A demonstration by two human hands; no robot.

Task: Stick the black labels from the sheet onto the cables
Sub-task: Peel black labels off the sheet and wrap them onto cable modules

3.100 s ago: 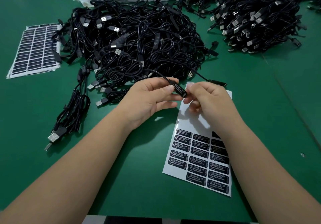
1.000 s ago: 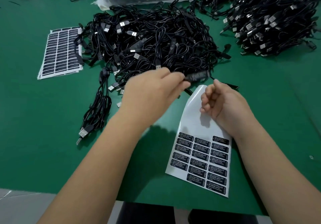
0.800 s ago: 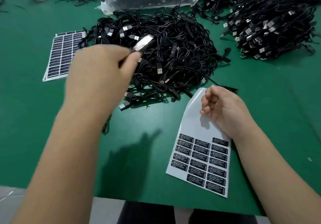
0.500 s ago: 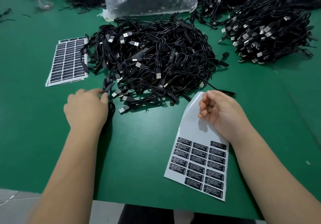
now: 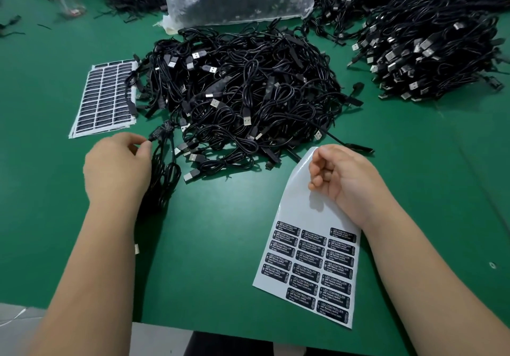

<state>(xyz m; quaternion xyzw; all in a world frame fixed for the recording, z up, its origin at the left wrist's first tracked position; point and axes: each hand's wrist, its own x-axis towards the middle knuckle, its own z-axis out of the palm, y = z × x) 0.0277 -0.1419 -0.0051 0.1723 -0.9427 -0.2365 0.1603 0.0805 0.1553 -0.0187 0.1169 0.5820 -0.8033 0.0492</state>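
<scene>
One cable [image 5: 161, 134] pinched in your left hand [image 5: 117, 167] may snag the pile [image 5: 242, 96]; your empty right hand [image 5: 345, 173] sits curled on the sheet [image 5: 311, 261].

Label sheet [image 5: 309, 248], at 5 o'clock on the green table [image 5: 220, 245]: black labels [image 5: 311, 270] in three columns, each headed "LED CONTROLLER" in white; smaller lines beneath are illegible. Second label sheet [image 5: 106, 98], at 10 o'clock: print unreadable.
</scene>
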